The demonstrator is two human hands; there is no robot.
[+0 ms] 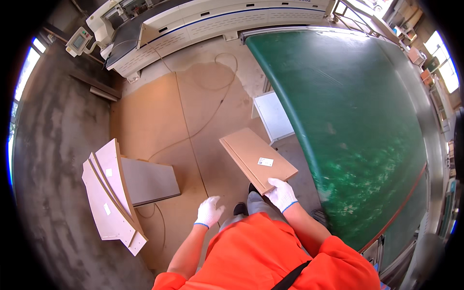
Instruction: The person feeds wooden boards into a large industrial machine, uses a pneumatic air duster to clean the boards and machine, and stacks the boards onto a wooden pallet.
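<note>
Before the orange shirt [256,246], the grip of the white-gloved right hand [282,194] holds a brown, grooved, rectangular board [249,153] by its near corner, while the white-gloved left hand [209,212] hangs apart, its grip loosely spread. Farther out are pale flat panels [100,193] at left, a green conveyor belt [348,82] at right and, farthest, a long white machine [217,23].

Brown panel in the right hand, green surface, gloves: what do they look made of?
Brown panel: probably fibreboard or similar, matt; even brown face, no grain visible.
Green surface: likely rubber or plastic, smooth, semi-gloss; soft sheen, pale blotches. Which one, can't tell.
Gloves: apparently knit fabric, matt white with blue cuff edging; fibre unclear.
</note>
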